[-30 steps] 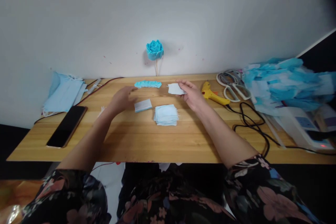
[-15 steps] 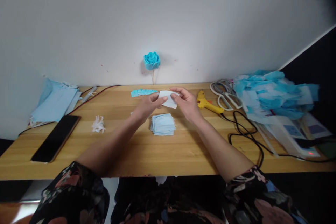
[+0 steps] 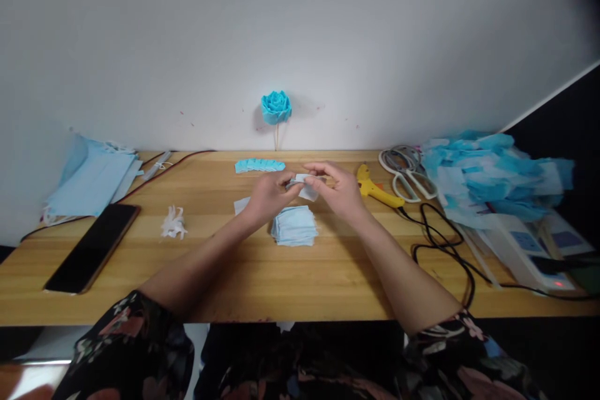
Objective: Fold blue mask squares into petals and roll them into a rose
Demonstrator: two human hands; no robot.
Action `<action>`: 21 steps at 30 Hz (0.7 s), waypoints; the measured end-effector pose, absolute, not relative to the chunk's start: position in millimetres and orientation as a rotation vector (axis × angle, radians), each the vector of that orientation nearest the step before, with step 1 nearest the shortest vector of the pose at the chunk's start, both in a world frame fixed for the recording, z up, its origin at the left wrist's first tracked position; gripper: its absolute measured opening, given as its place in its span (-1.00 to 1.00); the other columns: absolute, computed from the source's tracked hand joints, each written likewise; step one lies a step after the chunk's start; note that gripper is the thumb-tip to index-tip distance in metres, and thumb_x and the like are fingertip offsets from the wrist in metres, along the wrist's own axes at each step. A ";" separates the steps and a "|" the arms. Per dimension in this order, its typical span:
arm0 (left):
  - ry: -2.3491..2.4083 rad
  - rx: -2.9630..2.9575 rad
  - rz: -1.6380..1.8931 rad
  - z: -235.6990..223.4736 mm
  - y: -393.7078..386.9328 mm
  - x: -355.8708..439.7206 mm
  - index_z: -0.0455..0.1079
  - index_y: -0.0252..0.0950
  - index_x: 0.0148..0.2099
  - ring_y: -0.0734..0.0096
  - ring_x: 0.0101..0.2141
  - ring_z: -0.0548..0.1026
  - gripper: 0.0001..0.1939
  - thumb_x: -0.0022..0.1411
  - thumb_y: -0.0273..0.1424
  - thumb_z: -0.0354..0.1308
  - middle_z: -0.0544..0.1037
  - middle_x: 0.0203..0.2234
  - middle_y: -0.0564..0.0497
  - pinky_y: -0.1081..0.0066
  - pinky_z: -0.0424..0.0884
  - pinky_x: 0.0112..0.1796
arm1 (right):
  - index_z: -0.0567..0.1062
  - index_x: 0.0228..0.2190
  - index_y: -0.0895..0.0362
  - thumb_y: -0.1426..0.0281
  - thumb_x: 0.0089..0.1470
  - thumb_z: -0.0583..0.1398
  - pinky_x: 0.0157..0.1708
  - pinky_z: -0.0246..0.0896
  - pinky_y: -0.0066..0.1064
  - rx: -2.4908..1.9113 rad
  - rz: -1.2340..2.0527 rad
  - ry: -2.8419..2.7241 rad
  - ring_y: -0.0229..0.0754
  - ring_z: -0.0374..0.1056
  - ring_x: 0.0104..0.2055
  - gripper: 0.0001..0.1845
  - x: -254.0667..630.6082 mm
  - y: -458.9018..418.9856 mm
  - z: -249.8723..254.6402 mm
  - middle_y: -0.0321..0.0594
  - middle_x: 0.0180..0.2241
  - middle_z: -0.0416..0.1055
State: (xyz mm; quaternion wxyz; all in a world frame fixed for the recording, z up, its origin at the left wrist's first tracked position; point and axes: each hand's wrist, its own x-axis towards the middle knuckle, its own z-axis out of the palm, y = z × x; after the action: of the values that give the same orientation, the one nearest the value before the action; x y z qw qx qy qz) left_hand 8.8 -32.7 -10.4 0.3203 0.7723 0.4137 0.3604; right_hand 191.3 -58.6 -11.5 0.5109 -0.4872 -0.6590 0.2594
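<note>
Between my two hands is a small white fabric square, held above the table and partly folded at its upper edge. My left hand pinches its left side between thumb and fingers. On the right side, my right hand grips it with thumb and forefinger. Just below lies a stack of pale blue fabric squares. Behind my left hand is a row of folded blue petal pieces. A white piece shows partly from under my left wrist.
A blue fabric rose on a stick stands against the wall. Face masks, a phone and white scraps are at left. To the right are a yellow glue gun, scissors, blue scraps and a power strip.
The white square was spread flat toward me; now its upper edge is bent over between my fingers. My left fingers have curled in closer. The whole view has shifted slightly.
</note>
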 end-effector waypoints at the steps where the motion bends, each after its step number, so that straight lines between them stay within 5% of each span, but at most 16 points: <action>1: 1.076 2.025 0.936 -11.3 -32.3 9.0 0.37 -0.30 -0.46 0.49 -0.49 0.25 -0.75 0.21 -0.28 0.11 0.33 -0.59 0.10 0.44 0.14 -0.41 | 0.62 -0.29 -0.01 0.27 0.09 0.30 -0.11 0.31 -0.27 -1.176 0.590 -1.600 -0.13 0.44 -0.22 -0.87 190.4 -58.8 -11.4 -0.27 -0.32 0.56; 5: 1.017 1.888 0.950 -15.1 -28.8 9.0 0.54 -0.32 -0.21 0.48 -0.46 0.32 -0.75 0.21 -0.26 0.17 0.47 -0.50 0.07 0.44 0.21 -0.39 | 0.55 -0.41 0.04 0.30 0.13 0.25 -0.15 0.30 -0.30 -1.172 0.548 -1.589 -0.17 0.42 -0.27 -0.88 187.7 -59.2 -12.2 -0.27 -0.35 0.54; 8: 1.037 1.804 1.010 -14.3 -27.0 8.4 0.49 -0.29 0.09 0.50 -0.49 0.29 -0.55 0.15 -0.31 0.25 0.45 -0.52 0.11 0.47 0.22 -0.41 | 0.52 -0.40 0.08 0.31 0.14 0.22 -0.16 0.30 -0.33 -1.142 0.549 -1.570 -0.19 0.41 -0.28 -0.87 187.6 -59.0 -13.1 -0.28 -0.35 0.54; 14: 0.986 1.772 1.011 -16.7 -25.8 5.9 0.58 -0.33 -0.22 0.55 -0.55 0.29 -0.79 0.15 -0.31 0.25 0.39 -0.61 0.12 0.49 0.17 -0.48 | 0.48 -0.35 0.08 0.24 0.17 0.23 -0.21 0.30 -0.37 -1.098 0.608 -1.461 -0.23 0.41 -0.30 -0.83 191.4 -54.6 -19.2 -0.30 -0.36 0.51; 18: 0.895 1.517 0.905 -22.6 -26.1 6.7 0.53 -0.30 0.04 0.56 -0.62 0.30 -0.57 0.12 -0.28 0.30 0.42 -0.66 0.15 0.51 0.23 -0.54 | 0.49 -0.32 0.07 0.21 0.17 0.23 -0.17 0.31 -0.36 -1.084 0.627 -1.449 -0.22 0.43 -0.26 -0.82 191.7 -53.9 -22.9 -0.29 -0.33 0.52; 21: 0.877 1.453 0.883 -23.4 -27.4 7.9 0.56 -0.33 -0.01 0.52 -0.63 0.38 -0.64 0.16 -0.30 0.26 0.49 -0.67 0.11 0.49 0.34 -0.51 | 0.50 -0.30 0.07 0.21 0.17 0.23 -0.12 0.32 -0.33 -1.096 0.601 -1.485 -0.20 0.44 -0.23 -0.82 190.5 -55.7 -23.3 -0.28 -0.30 0.53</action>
State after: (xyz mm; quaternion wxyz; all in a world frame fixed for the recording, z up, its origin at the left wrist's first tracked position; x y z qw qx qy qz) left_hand 7.9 -27.4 -23.4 0.5764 0.6206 0.3746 0.3772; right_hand 190.5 -55.7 -23.3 0.5649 -0.4661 -0.6311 0.2555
